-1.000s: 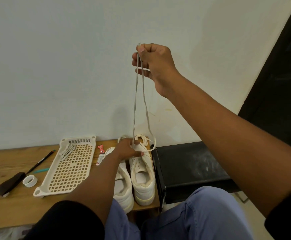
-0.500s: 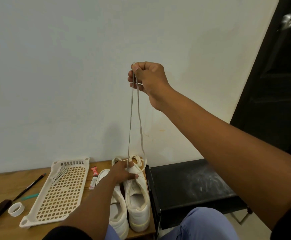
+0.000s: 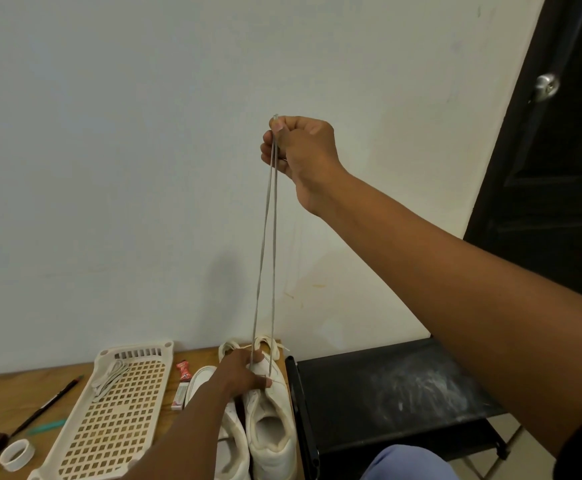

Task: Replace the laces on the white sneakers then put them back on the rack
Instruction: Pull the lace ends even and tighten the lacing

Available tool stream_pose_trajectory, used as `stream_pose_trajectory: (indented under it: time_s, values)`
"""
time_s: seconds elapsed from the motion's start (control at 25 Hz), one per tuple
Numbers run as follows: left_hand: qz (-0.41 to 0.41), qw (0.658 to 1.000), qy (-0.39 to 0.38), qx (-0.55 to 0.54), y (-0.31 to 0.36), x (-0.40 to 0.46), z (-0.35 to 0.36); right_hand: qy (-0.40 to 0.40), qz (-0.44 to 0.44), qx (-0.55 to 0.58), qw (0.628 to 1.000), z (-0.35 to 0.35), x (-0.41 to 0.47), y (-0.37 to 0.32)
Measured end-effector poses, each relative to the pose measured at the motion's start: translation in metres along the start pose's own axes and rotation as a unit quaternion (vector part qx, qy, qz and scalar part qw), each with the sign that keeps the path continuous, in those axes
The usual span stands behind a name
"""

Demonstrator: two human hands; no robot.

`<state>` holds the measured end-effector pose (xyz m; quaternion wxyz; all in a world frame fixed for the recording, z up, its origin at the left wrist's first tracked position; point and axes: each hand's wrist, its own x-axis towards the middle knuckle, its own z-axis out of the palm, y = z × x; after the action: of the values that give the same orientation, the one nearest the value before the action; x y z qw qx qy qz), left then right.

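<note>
Two white sneakers stand side by side on the wooden table, toes toward the wall: the right sneaker (image 3: 271,424) and the left sneaker (image 3: 230,431). My right hand (image 3: 298,147) is raised high against the wall and pinches both ends of a grey lace (image 3: 265,237), which runs taut in two strands down to the right sneaker's front. My left hand (image 3: 241,374) presses down on the front of that sneaker, fingers over the eyelets. Loose white laces (image 3: 265,342) lie beyond the toes.
A cream perforated tray (image 3: 116,420) holding folded laces (image 3: 111,374) lies left of the sneakers. A red-tipped tube (image 3: 181,386), pen (image 3: 45,407), tape roll (image 3: 16,453) and brush sit nearby. A black stool (image 3: 386,393) stands right; a dark door (image 3: 552,168) farther right.
The view has tilted upward, so everything sits lower in the picture. My right hand still holds the lace high, and the two strands now run straighter and closer together. My left hand stays on the sneaker.
</note>
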<state>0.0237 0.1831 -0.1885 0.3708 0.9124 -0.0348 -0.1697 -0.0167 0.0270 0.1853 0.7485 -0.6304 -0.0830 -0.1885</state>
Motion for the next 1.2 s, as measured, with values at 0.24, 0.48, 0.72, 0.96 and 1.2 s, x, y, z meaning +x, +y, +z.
stream_pose_trajectory:
  time_s: [0.24,0.48,0.72,0.96,1.2]
  values:
    - [0.003,1.000,-0.002,0.009,0.003,0.002,-0.002,-0.018,-0.042,0.005,0.999,0.011,-0.009,0.001]
    - [-0.002,1.000,0.005,0.028,0.012,-0.004,-0.010,-0.024,-0.079,0.005,0.997,0.020,-0.023,-0.002]
    - [-0.005,0.999,-0.004,0.037,0.012,-0.005,-0.006,-0.023,-0.085,0.011,0.996,0.016,-0.030,0.001]
    - [-0.007,0.998,-0.006,0.057,0.012,-0.004,-0.007,-0.022,-0.079,0.025,0.996,0.018,-0.032,0.000]
    - [-0.012,0.997,-0.012,0.073,0.017,-0.011,-0.009,-0.024,-0.086,0.010,0.996,0.018,-0.034,0.002]
